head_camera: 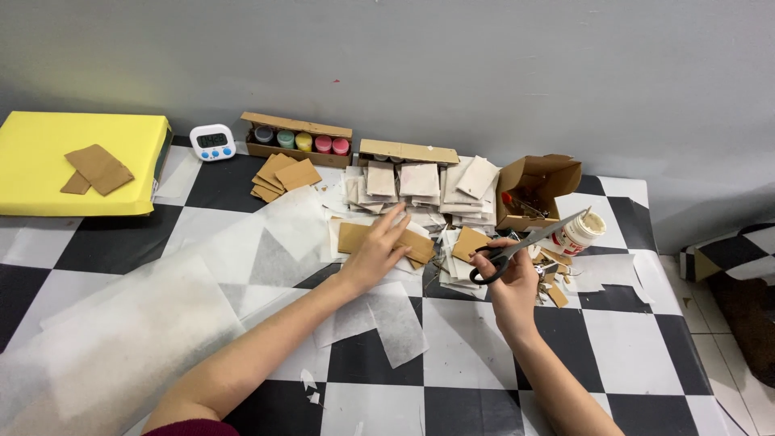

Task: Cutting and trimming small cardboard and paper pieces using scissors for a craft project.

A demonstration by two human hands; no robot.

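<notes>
Left hand (378, 252) flat on brown card piece (355, 237) over checkered counter (468, 339); right hand (510, 282) gripping grey scissors (525, 242), blades closed.

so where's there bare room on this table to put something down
Bare checkered table lies right of the right hand, which holds scissors, and along the near edge between the forearms. It is crowded behind the left hand: cardboard pieces, paper squares. Tissue sheets cover the left.

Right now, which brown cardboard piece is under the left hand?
The flat brown piece at the table's middle, under the left hand. The other stacks lie by the paint box and on the yellow pad.
</notes>
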